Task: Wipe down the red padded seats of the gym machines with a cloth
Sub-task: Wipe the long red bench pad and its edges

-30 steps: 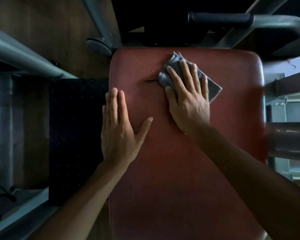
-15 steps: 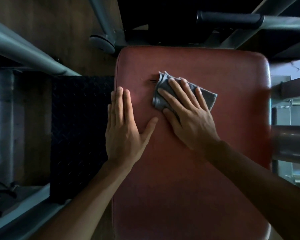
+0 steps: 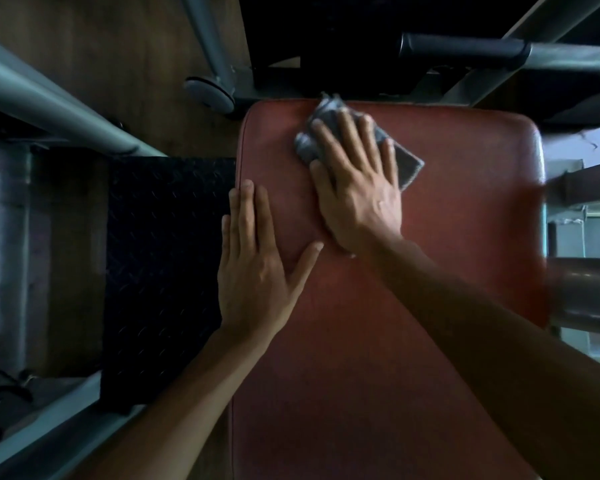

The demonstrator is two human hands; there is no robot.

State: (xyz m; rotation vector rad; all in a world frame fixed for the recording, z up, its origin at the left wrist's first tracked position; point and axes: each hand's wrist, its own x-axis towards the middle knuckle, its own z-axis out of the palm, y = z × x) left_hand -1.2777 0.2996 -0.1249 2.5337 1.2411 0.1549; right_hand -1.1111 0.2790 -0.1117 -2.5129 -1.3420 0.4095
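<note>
On my feed I count one red padded seat [image 3: 447,237], one grey cloth [image 3: 408,165] and two bare hands. The seat fills the middle of the view, running from the far frame down to the near edge.

The right hand [image 3: 357,192] lies flat on top of the cloth, fingers straight and slightly spread. It presses the cloth onto the seat close to the far edge, a little left of centre. All four fingers and the thumb rest on the fabric. The cloth looks folded. One corner sticks out to the right of the little finger, and another reaches the seat's far edge. The light is dim there, so I cannot say whether it hangs over.

The left hand [image 3: 253,268] holds nothing. It rests flat on the seat's left edge, four fingers straight and together, thumb splayed out toward the right wrist.

Beyond the seat I see one black grip [image 3: 461,50] on a grey bar. To the left are one round foot [image 3: 208,93], one dark checker plate [image 3: 163,265] and one thick grey tube [image 3: 59,102] running diagonally.
</note>
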